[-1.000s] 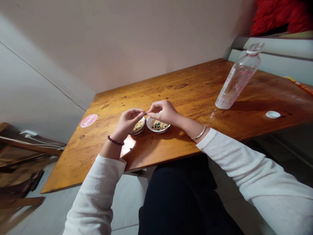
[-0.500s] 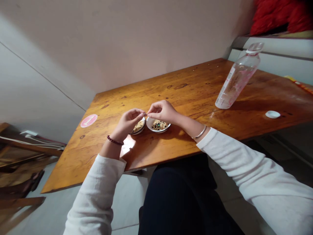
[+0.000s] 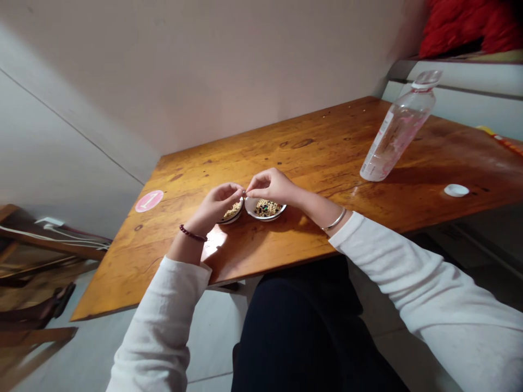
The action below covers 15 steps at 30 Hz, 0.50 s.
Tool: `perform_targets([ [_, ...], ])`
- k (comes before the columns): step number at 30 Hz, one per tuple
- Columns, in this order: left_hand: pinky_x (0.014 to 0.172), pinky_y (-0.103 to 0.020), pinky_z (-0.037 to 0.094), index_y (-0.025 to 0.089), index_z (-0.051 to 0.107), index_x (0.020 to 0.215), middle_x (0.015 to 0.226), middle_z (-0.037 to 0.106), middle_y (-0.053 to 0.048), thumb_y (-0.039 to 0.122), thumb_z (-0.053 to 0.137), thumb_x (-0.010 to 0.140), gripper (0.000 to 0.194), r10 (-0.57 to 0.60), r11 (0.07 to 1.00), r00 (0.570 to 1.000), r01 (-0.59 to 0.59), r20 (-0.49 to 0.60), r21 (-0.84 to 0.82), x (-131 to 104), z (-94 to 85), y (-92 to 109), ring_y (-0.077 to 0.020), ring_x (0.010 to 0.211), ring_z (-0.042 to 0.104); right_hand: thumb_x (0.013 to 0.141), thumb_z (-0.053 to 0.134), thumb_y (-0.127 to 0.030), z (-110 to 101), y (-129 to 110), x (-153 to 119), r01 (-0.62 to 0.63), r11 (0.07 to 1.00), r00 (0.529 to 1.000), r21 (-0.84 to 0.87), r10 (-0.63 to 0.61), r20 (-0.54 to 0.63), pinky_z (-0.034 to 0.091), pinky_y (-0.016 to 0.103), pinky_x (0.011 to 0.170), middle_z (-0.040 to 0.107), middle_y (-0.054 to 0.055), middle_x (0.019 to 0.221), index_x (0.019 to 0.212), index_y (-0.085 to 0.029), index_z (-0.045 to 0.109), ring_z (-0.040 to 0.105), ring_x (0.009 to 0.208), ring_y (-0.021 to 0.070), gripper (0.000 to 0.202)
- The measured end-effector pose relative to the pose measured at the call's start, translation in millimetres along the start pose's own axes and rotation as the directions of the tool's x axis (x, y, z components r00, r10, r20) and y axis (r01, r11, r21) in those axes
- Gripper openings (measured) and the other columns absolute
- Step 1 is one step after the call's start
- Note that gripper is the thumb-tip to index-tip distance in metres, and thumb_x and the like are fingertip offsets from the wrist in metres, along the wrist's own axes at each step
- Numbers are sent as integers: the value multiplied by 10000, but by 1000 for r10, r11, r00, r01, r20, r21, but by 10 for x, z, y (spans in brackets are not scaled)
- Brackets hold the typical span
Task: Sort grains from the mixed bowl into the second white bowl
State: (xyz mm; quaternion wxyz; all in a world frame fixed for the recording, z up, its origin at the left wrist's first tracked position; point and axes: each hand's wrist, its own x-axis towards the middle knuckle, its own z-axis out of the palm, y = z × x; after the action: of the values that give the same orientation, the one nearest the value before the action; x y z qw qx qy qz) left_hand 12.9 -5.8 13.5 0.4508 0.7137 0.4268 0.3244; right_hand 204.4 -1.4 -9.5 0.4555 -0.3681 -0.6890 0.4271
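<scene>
My left hand (image 3: 218,204) and my right hand (image 3: 272,185) meet fingertip to fingertip above two small bowls. Both are closed in a pinch; whatever sits between the fingertips is too small to name. Below my left hand is the left bowl (image 3: 233,219), partly covered by it, with pale beads (image 3: 232,210) inside. The right bowl (image 3: 263,218), white-rimmed, stands just beside it under my right hand. It holds mixed beads (image 3: 266,207), mostly pale with dark and green ones among them.
A clear plastic bottle (image 3: 398,130) with pink print stands uncapped at the right of the wooden table (image 3: 229,152). Its white cap (image 3: 456,190) lies nearby. A round pink sticker (image 3: 149,201) is on the left side. The wall runs behind the table.
Almost nothing differs. My fingertips stay pinched together over the bowls with only a slight shift, and the view has moved a touch.
</scene>
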Motion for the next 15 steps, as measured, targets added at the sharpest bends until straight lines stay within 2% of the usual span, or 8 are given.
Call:
perform_targets([
  [5, 624, -227, 432, 163, 623, 805, 762, 636, -28, 529, 678, 757, 373, 30, 995, 997, -23, -71, 100, 8, 10, 17, -118, 666, 540, 731, 726, -247, 6, 29, -17, -4, 999, 1000, -36, 4, 7, 513, 253, 676, 739, 75, 783, 814, -120, 734, 664, 708, 137, 151],
  [12, 633, -222, 412, 164, 584, 854, 784, 592, -22, 534, 543, 857, 372, 165, 945, 986, -151, -26, 291, 42, -3, -117, -129, 712, 524, 718, 759, -311, 27, 121, -3, 25, 998, 999, -60, -24, 25, 521, 248, 677, 745, 75, 794, 840, -127, 741, 683, 733, 151, 221],
  [15, 612, -214, 396, 167, 564, 854, 778, 569, -19, 513, 517, 877, 350, 200, 923, 979, -174, -42, 342, 39, 9, -119, -124, 696, 498, 728, 751, -335, 24, 123, 11, 23, 996, 1000, -82, -24, -14, 530, 258, 717, 750, 77, 835, 867, -134, 745, 692, 765, 155, 245],
])
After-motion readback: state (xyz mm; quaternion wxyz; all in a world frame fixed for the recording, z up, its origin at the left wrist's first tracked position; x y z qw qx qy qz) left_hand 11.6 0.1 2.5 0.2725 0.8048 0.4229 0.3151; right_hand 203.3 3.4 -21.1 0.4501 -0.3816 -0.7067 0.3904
